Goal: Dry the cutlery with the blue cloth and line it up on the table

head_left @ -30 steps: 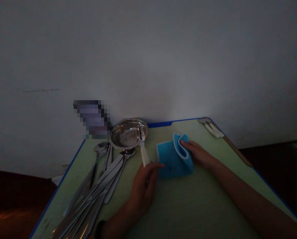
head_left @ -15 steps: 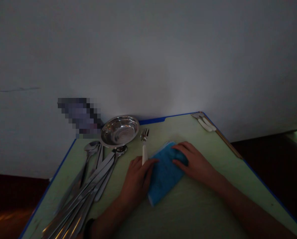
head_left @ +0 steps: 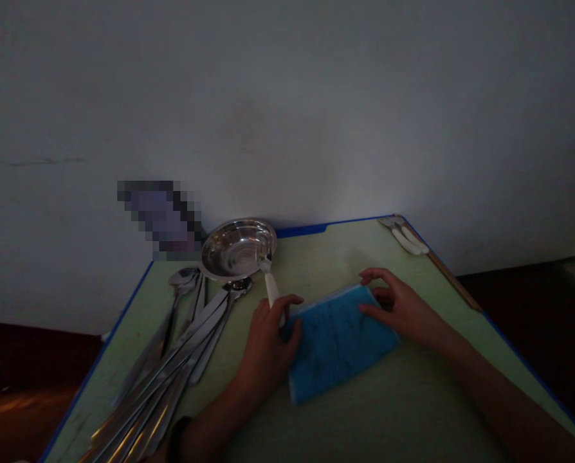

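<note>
head view: vs half a second ago, the cloth (head_left: 340, 341) is turned and spread wider, and the fork (head_left: 271, 289) now tilts left, its head overlapping the bowl (head_left: 213, 260). so we've got a broad cloth face beside the handle. left hand (head_left: 269, 341) grips the handle, thumb at the cloth's left edge. right hand (head_left: 403, 310): thumb over its right corner, index apart; can't tell if pinching. cloth's between our hands.

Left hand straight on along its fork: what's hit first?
Likely the metal bowl; the fork in the left hand overlaps the bowl's right side in view, though the depth gap is unclear.
</note>
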A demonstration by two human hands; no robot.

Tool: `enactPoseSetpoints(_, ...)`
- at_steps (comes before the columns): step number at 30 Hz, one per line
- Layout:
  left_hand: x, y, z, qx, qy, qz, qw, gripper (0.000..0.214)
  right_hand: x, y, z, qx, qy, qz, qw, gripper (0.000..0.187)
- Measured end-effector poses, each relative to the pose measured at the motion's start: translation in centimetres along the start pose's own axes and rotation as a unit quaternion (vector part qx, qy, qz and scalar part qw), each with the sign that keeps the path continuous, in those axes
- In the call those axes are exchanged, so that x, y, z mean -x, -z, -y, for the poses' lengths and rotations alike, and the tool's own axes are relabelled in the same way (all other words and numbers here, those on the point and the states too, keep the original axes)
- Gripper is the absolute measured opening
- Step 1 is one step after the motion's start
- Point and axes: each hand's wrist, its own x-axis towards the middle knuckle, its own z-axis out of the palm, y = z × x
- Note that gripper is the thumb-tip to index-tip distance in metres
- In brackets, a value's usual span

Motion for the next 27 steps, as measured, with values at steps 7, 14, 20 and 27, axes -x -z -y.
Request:
enactPoseSetpoints(7,0.0,0.0,0.3,0.012,0.005,-0.005,1.000,0.014,-0.4,-1.6,-0.3,0.114,0.172,-0.048,0.977,0.028)
enactPoseSetpoints(14,0.0,0.0,0.2,0.026,0.001,-0.014,1.000,0.010,-0.6,-2.0,0.0,0.208,0.170,0.033,0.963,0.050)
enactPoseSetpoints(20,0.1,0.0,0.3,0.027,0.004,-0.033,0.999,0.009,-0.3,-0.2,0.3,0.269,0.118,-0.033,0.955,0.050)
enactPoseSetpoints(27,-0.1,-0.2,0.3,0.035,0.014,-0.015,0.999,0.012,-0.7,0.3,-0.7,0.231,0.190,-0.088,0.950,0.031)
